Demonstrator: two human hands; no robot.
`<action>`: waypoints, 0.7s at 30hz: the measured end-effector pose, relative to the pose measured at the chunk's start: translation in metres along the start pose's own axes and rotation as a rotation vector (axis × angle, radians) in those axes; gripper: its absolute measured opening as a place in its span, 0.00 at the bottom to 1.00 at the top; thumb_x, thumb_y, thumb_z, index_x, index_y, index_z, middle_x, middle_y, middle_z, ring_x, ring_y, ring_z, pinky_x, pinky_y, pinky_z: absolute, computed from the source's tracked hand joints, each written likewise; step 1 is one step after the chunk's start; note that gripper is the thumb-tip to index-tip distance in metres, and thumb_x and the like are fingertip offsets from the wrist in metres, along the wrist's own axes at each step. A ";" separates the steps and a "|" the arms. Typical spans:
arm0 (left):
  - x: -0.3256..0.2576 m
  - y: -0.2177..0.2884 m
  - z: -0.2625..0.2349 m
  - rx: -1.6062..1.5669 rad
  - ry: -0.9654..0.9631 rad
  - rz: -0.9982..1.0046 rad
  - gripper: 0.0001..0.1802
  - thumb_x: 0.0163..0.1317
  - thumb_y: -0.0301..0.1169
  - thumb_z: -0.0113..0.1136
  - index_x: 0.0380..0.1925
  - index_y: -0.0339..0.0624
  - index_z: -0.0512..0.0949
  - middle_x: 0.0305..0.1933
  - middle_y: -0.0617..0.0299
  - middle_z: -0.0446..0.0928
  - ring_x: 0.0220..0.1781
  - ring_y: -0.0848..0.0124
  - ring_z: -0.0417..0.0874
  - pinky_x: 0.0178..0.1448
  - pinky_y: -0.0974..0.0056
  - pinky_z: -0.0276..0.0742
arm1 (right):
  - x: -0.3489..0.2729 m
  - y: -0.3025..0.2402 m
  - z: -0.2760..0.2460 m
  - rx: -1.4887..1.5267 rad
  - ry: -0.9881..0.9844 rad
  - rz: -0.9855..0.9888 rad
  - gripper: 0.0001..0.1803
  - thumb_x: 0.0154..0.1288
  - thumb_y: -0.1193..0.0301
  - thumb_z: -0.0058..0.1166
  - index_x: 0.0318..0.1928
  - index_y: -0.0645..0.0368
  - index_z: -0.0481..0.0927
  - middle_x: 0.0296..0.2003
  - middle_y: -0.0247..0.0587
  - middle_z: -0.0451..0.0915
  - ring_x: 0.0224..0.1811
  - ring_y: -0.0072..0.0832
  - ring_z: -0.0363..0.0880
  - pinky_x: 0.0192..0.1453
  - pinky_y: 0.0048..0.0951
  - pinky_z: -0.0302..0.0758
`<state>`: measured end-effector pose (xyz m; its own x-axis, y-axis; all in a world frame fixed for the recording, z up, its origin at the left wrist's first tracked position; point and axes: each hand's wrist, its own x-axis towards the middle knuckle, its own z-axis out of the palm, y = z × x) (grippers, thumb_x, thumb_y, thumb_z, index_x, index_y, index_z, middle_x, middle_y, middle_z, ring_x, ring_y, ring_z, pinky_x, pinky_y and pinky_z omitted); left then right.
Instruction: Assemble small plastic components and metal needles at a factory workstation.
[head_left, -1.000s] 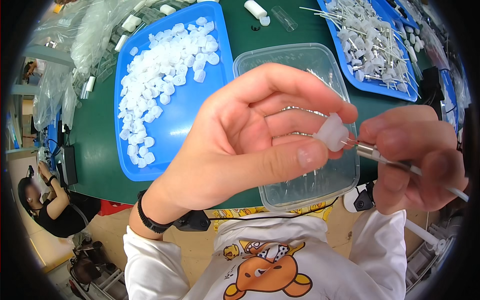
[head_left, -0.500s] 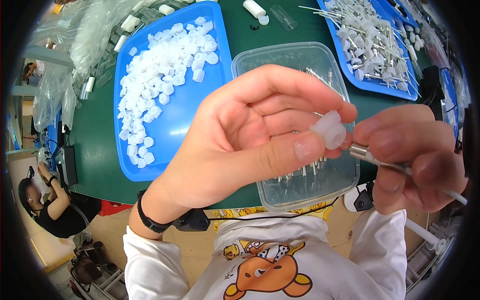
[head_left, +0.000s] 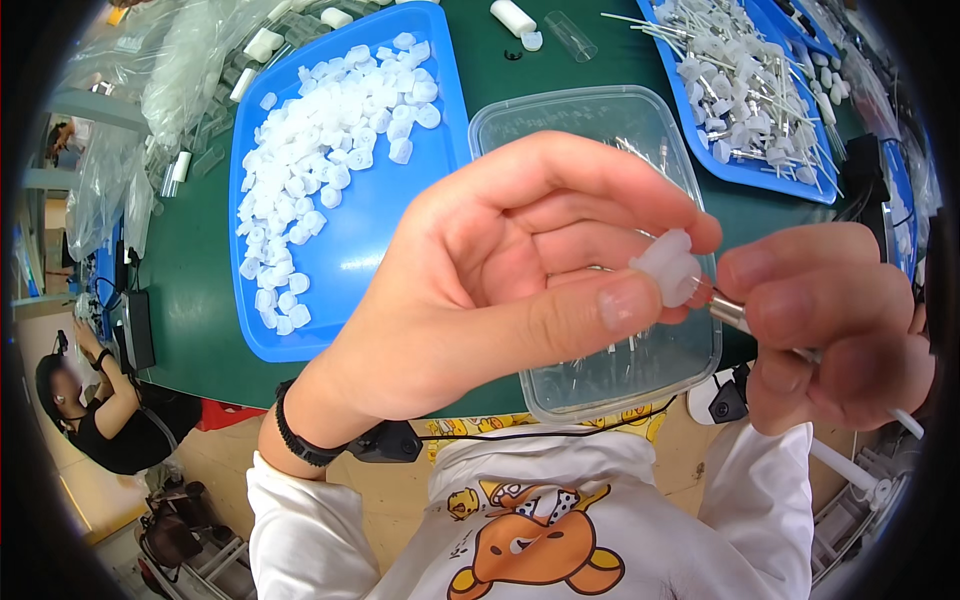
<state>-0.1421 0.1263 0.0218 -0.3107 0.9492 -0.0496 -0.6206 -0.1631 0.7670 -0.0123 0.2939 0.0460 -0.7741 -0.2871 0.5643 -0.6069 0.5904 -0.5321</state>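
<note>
Two hands met: our left hand [head_left: 500, 290] pinched a white cap [head_left: 668, 266], our right hand [head_left: 835, 325] gripped a pin [head_left: 735, 316] at it; seating needed a straight push.

A green-topped bench [head_left: 200, 300] fills the brightly lit workspace, clear plastic bags [head_left: 170, 90] heaped along its far-left edge. Below it lies a tan floor [head_left: 90, 500], where another person [head_left: 110, 420] in black sits at left.
</note>
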 end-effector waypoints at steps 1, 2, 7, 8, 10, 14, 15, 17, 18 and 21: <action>0.000 0.000 0.000 0.000 0.004 -0.003 0.22 0.47 0.28 0.58 0.43 0.39 0.63 0.44 0.48 0.69 0.46 0.65 0.72 0.49 0.64 0.67 | -0.001 0.000 0.000 0.007 0.006 -0.008 0.26 0.45 0.88 0.47 0.45 0.53 0.60 0.40 0.49 0.68 0.36 0.46 0.72 0.28 0.30 0.74; 0.000 0.000 0.001 -0.005 0.009 -0.008 0.22 0.47 0.28 0.58 0.42 0.39 0.63 0.44 0.48 0.69 0.45 0.65 0.72 0.49 0.64 0.67 | -0.001 0.001 0.001 0.014 0.011 -0.015 0.25 0.45 0.88 0.46 0.44 0.53 0.60 0.40 0.49 0.68 0.36 0.46 0.72 0.28 0.29 0.74; -0.001 0.001 0.003 -0.012 0.025 -0.011 0.21 0.46 0.27 0.57 0.42 0.39 0.63 0.43 0.48 0.69 0.44 0.65 0.72 0.48 0.65 0.67 | -0.002 0.002 0.002 0.034 0.030 -0.033 0.22 0.45 0.88 0.47 0.40 0.53 0.60 0.40 0.50 0.68 0.36 0.45 0.72 0.28 0.29 0.74; -0.001 0.001 0.003 -0.010 0.024 -0.007 0.21 0.46 0.27 0.57 0.42 0.39 0.63 0.43 0.48 0.69 0.44 0.65 0.72 0.48 0.65 0.67 | -0.001 0.001 0.002 0.032 0.031 -0.029 0.21 0.46 0.88 0.47 0.39 0.53 0.60 0.40 0.50 0.68 0.36 0.45 0.72 0.28 0.29 0.74; -0.001 0.000 0.003 -0.002 0.024 0.003 0.21 0.46 0.27 0.57 0.42 0.39 0.63 0.43 0.48 0.69 0.44 0.65 0.72 0.48 0.65 0.67 | 0.000 0.000 0.001 0.011 0.022 -0.013 0.20 0.47 0.86 0.48 0.39 0.54 0.60 0.39 0.50 0.68 0.35 0.45 0.72 0.27 0.29 0.74; 0.000 -0.001 0.003 0.010 0.029 0.020 0.21 0.46 0.28 0.57 0.41 0.38 0.63 0.42 0.47 0.69 0.44 0.65 0.72 0.47 0.65 0.67 | 0.004 0.000 0.004 -0.056 0.031 -0.007 0.17 0.50 0.82 0.49 0.38 0.56 0.60 0.38 0.48 0.69 0.33 0.42 0.73 0.27 0.29 0.73; 0.000 -0.001 0.003 0.015 0.033 0.021 0.21 0.46 0.28 0.57 0.41 0.38 0.63 0.42 0.47 0.69 0.44 0.65 0.72 0.47 0.65 0.67 | 0.005 -0.001 0.005 -0.066 0.027 0.003 0.16 0.51 0.81 0.49 0.39 0.56 0.60 0.37 0.48 0.69 0.32 0.41 0.73 0.27 0.29 0.73; 0.000 -0.001 0.002 0.027 0.031 0.015 0.21 0.46 0.29 0.58 0.41 0.38 0.64 0.42 0.47 0.69 0.44 0.65 0.72 0.47 0.65 0.67 | 0.006 -0.001 0.006 -0.068 0.048 0.018 0.15 0.53 0.79 0.49 0.39 0.57 0.60 0.36 0.47 0.69 0.31 0.40 0.73 0.28 0.29 0.73; 0.001 -0.001 0.002 0.031 0.031 0.008 0.21 0.46 0.29 0.58 0.41 0.38 0.64 0.41 0.48 0.70 0.43 0.65 0.72 0.47 0.66 0.67 | 0.005 0.000 0.009 -0.056 0.070 0.019 0.14 0.53 0.78 0.49 0.39 0.57 0.61 0.36 0.47 0.69 0.31 0.39 0.73 0.28 0.28 0.73; 0.000 0.001 0.003 0.038 0.040 -0.012 0.21 0.46 0.30 0.58 0.41 0.37 0.64 0.41 0.48 0.70 0.43 0.66 0.73 0.47 0.66 0.67 | 0.006 0.000 0.007 -0.042 0.066 0.025 0.14 0.54 0.78 0.50 0.40 0.57 0.61 0.35 0.46 0.69 0.30 0.38 0.72 0.29 0.28 0.73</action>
<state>-0.1401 0.1271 0.0244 -0.3327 0.9393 -0.0840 -0.5971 -0.1409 0.7897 -0.0181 0.2870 0.0445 -0.7743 -0.2222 0.5926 -0.5786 0.6279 -0.5205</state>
